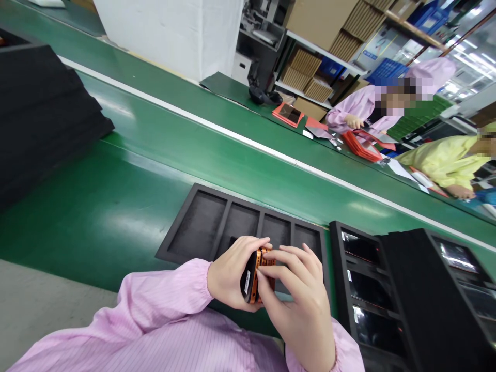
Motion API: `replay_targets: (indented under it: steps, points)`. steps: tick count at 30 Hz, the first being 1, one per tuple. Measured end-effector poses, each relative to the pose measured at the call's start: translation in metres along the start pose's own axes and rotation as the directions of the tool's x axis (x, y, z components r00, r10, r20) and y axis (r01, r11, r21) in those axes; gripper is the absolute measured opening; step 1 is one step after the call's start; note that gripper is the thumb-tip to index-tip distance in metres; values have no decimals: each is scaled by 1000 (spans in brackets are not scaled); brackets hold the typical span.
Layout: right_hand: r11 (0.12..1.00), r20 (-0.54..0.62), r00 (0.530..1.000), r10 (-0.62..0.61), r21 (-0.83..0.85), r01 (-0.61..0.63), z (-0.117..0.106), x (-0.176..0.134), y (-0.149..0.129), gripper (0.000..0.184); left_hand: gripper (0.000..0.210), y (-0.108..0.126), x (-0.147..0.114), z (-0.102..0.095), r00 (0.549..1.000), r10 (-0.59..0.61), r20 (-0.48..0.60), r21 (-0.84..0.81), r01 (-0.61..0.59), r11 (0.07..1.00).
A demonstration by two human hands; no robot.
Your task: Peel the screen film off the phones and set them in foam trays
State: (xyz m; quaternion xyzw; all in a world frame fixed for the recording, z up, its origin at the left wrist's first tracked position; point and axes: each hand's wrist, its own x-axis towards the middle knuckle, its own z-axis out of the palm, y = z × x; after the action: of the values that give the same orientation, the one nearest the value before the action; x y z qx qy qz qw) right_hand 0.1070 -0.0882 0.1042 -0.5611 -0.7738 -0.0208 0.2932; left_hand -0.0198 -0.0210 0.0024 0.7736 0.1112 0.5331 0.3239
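Note:
Above a black compartment tray point(222, 219), both hands are around a small stack of smartphones point(253, 281) with orange edges. The near one shows a dark face with a white label. My left hand point(230, 274) wraps around the stack from the left. From the right, my right hand point(302, 292) has its thumb and fingertips bent against the orange edges. The fingers hide part of the stack, so how many phones it holds cannot be made out. A dark piece shows behind my left hand, too covered to name.
To the right, black foam trays point(336, 258) hold dark-screened phones with white labels. A tall pile of black trays point(42, 119) stands at left on the green bench point(116, 217). Across it, one person in pink point(354, 111) and another in yellow point(437, 157) work beside red-edged items point(360, 147).

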Motion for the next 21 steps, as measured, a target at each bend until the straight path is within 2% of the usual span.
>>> replay_targets:
  steps: [3,5,7,9,11,12,13,16,19,21]
  points:
    - [994,23,995,94,49,-95,4,0,4,8,103,2,0,1,1000,-3,14,-15,3,1000]
    - [974,7,982,190,121,-190,6,1,12,14,104,2,-2,3,1000,-12,18,-33,12,999]
    - [953,17,977,214,214,-212,7,1,21,23,110,-1,-5,5,1000,-16,13,-57,17,998]
    - [959,133,988,81,261,-113,4,0,27,45,124,-7,-10,7,1000,-8,5,-75,8,997]
    - [973,294,953,-79,231,10,0,-1,27,78,138,-14,-13,8,999,35,2,-82,-35,996]
    - [982,352,930,-109,182,46,-2,-2,26,88,142,-16,-14,9,998,70,5,-77,-70,995]
    - [990,385,917,-106,126,62,-2,-2,24,91,144,-19,-14,9,994,109,11,-68,-108,992]
    - [997,388,919,-75,24,71,1,-1,20,79,142,-23,-14,11,982,191,16,-54,-190,980]
    - [990,362,922,-137,85,114,7,3,21,76,138,-29,-19,14,980,199,-25,-84,-201,976]
    - [975,304,936,-179,182,128,6,5,22,79,136,-36,-27,17,989,145,-4,-66,-145,987]
